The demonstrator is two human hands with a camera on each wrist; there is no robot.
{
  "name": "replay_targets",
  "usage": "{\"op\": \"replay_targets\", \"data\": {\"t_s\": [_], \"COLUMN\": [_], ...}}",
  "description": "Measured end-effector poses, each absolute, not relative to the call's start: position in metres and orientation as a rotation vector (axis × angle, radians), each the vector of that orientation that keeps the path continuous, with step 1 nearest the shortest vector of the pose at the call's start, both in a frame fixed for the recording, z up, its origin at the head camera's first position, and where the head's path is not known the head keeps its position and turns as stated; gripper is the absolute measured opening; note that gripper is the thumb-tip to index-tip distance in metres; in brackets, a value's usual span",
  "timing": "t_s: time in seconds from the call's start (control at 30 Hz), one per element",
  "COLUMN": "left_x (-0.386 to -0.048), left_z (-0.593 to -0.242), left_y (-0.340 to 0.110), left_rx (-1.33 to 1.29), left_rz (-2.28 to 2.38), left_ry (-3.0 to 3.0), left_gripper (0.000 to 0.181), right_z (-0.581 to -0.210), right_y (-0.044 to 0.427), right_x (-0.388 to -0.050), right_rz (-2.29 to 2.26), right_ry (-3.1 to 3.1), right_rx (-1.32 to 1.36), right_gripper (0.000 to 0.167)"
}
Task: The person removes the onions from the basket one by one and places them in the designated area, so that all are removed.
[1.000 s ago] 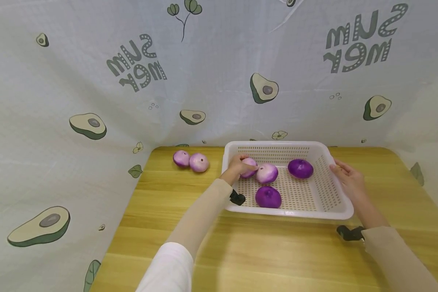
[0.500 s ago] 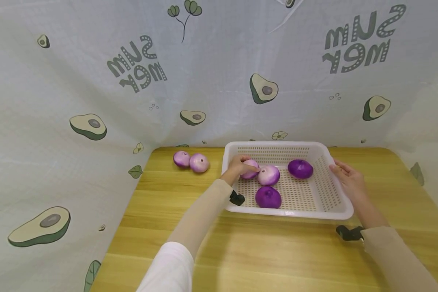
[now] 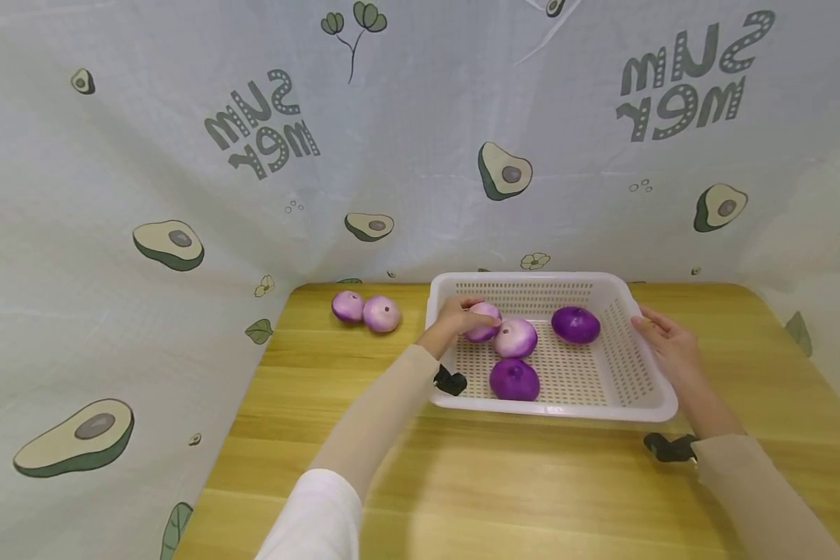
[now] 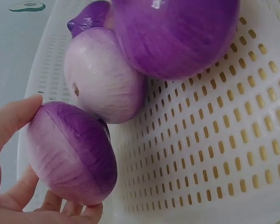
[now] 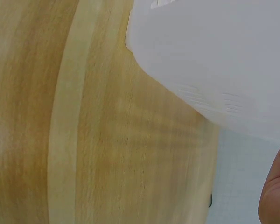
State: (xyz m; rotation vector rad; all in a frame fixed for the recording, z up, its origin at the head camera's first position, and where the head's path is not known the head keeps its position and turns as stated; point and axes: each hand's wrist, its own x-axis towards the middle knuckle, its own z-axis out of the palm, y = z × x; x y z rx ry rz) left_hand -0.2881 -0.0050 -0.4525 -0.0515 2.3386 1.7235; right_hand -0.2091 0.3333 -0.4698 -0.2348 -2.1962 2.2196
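Purple-and-white onion [image 3: 485, 320] sits inside the white basket [image 3: 553, 410], toward its left wall; my left hand [image 3: 455, 322] has it between thumb and fingers. Pale onion [image 3: 516, 339] is right beside it on the basket's middle side, blocking that way; can't tell if they touch. Dark onion [image 3: 514, 380] is just in front of that one, near the basket's front wall. Second dark onion [image 3: 575, 325] is apart from these, toward the basket's right wall. My right hand [image 3: 674, 354] grips the basket's right rim; the right wrist cam gets only a bit of that hand. My left forearm [image 3: 381, 416] comes in over the basket's left rim, and the black wrist mount [image 3: 451, 381] hides part of its front left corner. Outside, left of the basket: two pale onions [image 3: 381, 313] side by side on the wood table [image 3: 532, 482]. Avocado-print sheet [image 3: 420, 155] hangs behind the basket, close to its back rim.
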Motion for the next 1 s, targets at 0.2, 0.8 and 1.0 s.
{"op": "replay_targets", "data": {"t_s": [0.2, 0.8, 1.0], "left_x": [-0.285, -0.275, -0.271], "left_z": [-0.442, -0.41, -0.397], "left_y": [-0.007, -0.026, -0.039], "left_rx": [0.099, 0.261, 0.337], "left_rz": [1.74, 1.824, 1.83], "left_ry": [2.294, 2.188, 2.205], "left_gripper": [0.059, 0.057, 0.059], "right_z": [-0.471, -0.469, -0.47], "right_y": [0.333, 0.331, 0.332], "right_x": [-0.209, -0.209, -0.21], "right_rz": [2.185, 2.243, 2.201], "right_ry": [-2.226, -2.187, -2.221], "right_rx": [-0.228, -0.234, -0.246], "right_gripper": [0.063, 0.063, 0.063]}}
